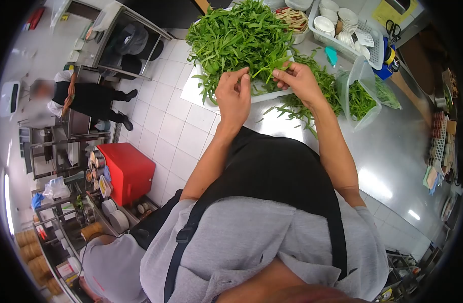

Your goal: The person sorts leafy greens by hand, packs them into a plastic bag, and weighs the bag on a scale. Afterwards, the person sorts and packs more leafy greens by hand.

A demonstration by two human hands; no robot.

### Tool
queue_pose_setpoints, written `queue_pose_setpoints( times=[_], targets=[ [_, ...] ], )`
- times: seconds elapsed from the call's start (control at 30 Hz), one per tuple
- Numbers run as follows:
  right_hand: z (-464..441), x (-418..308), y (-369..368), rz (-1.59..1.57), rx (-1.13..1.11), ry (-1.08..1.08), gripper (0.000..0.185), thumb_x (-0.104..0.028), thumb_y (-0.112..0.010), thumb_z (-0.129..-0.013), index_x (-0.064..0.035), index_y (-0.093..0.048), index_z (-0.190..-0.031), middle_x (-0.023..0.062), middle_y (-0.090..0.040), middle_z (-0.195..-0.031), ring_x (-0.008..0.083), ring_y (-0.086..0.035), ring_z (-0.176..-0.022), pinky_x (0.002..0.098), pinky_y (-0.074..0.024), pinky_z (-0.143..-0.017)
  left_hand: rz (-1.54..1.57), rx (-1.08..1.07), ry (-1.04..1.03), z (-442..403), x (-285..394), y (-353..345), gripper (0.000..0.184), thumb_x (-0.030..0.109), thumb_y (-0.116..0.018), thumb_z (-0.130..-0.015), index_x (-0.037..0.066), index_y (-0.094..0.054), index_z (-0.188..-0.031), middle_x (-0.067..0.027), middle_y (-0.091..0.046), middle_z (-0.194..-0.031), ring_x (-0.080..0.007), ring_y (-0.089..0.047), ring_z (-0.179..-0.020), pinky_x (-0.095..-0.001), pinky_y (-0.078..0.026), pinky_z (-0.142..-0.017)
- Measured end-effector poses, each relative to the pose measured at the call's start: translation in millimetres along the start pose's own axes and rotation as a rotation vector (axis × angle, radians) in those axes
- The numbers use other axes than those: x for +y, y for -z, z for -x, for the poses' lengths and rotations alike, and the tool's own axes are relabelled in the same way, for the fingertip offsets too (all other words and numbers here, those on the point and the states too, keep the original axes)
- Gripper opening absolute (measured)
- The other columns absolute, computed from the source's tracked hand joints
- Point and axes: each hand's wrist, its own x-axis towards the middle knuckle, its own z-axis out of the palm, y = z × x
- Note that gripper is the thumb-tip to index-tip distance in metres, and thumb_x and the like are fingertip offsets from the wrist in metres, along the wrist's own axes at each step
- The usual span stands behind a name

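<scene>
A big heap of leafy greens fills a white tray in front of me. My right hand pinches a sprig of greens between thumb and fingertips, above the tray's near side. Close to it on the left, my left hand has thumb and forefinger closed near the sprig's stem end. Whatever is between those fingertips is too small to make out. Loose greens lie on the steel counter beside the tray, and more are in a clear plastic bag to the right.
Behind the bag stands a plastic basket of small white cups. Scissors and a teal object are close by. A red box is on the left. One person stands across the floor; another is behind me.
</scene>
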Motion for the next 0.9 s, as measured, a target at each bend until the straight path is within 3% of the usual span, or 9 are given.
queue_pose_setpoints(
  times=[0.07,0.17,0.3,0.4,0.5,0.7,0.8,0.9],
  targets=[
    [-2,2,-1,0.009,-0.027,-0.008,0.019,-0.02,-0.073,-0.094,-0.0036,-0.07,-0.101,0.0005,-0.07,-0.086,0.0072,-0.063,-0.07,0.022,-0.0504,-0.065,0.022,0.012,-0.018,-4,16,-1,0.019,0.009,-0.072,-0.09,0.002,-0.076,-0.108,-0.0065,-0.065,-0.091,-0.0115,-0.05,-0.066,-0.0262,-0.042,-0.059],
    [-3,7,-1,-0.023,-0.06,0.006,0.018,-0.019,-0.072,-0.094,-0.0037,-0.069,-0.104,0.0005,-0.07,-0.086,0.0074,-0.063,-0.07,0.0222,-0.0507,-0.065,-0.074,-0.135,-0.053,-8,12,-1,0.016,0.009,-0.073,-0.089,0.0,-0.077,-0.103,-0.0078,-0.065,-0.086,-0.013,-0.051,-0.065,-0.028,-0.043,-0.06],
    [-2,4,-2,-0.14,-0.071,0.039,0.02,-0.016,-0.072,-0.094,-0.0036,-0.068,-0.11,0.0005,-0.07,-0.086,0.0075,-0.063,-0.071,0.0221,-0.0503,-0.065,-0.096,-0.125,-0.023,-9,0,-3,0.014,0.007,-0.073,-0.088,-0.001,-0.076,-0.099,-0.01,-0.065,-0.079,-0.0183,-0.059,-0.062,-0.0317,-0.047,-0.059],
    [-2,6,-3,-0.221,-0.1,0.03,0.024,-0.013,-0.074,-0.092,-0.0035,-0.067,-0.113,0.001,-0.07,-0.088,0.0078,-0.063,-0.074,0.0221,-0.0499,-0.066,0.073,-0.127,0.107,-6,-5,-9,0.016,0.007,-0.072,-0.092,-0.005,-0.074,-0.102,-0.0051,-0.068,-0.082,-0.0095,-0.06,-0.071,-0.0259,-0.048,-0.063],
    [-2,5,-6,-0.267,-0.124,0.048,0.026,-0.01,-0.076,-0.09,-0.0033,-0.066,-0.114,0.0019,-0.07,-0.092,0.0084,-0.063,-0.076,0.0223,-0.0498,-0.067,0.155,-0.187,0.158,-2,-5,-12,0.021,0.003,-0.069,-0.093,-0.007,-0.07,-0.112,-0.0046,-0.069,-0.087,-0.0078,-0.061,-0.076,-0.0235,-0.051,-0.067],
    [-6,12,-3,-0.281,-0.104,0.091,0.024,-0.004,-0.078,-0.087,-0.0016,-0.066,-0.108,0.0034,-0.07,-0.094,0.0092,-0.064,-0.079,0.0236,-0.0507,-0.069,0.334,-0.131,0.148,-2,-4,-12,0.05,-0.004,-0.063,-0.095,-0.005,-0.046,-0.142,-0.0076,-0.069,-0.093,-0.0106,-0.065,-0.079,-0.024,-0.054,-0.072],
    [-7,15,-5,-0.254,-0.089,0.115,0.022,-0.003,-0.079,-0.086,-0.0009,-0.066,-0.103,0.0036,-0.07,-0.092,0.0089,-0.065,-0.079,0.0235,-0.0512,-0.069,0.634,-0.222,0.232,0,-5,-17,0.051,-0.003,-0.064,-0.095,-0.004,-0.044,-0.142,-0.0095,-0.069,-0.095,-0.0136,-0.068,-0.082,-0.025,-0.055,-0.073],
    [-6,12,-11,-0.234,-0.072,0.149,0.019,-0.004,-0.079,-0.086,-0.0003,-0.067,-0.1,0.0037,-0.07,-0.091,0.0084,-0.065,-0.077,0.0232,-0.0514,-0.068,0.644,-0.239,0.269,4,0,-21,0.047,-0.008,-0.061,-0.093,-0.005,-0.046,-0.138,-0.0106,-0.068,-0.098,-0.0144,-0.069,-0.085,-0.027,-0.056,-0.079]
  ],
)
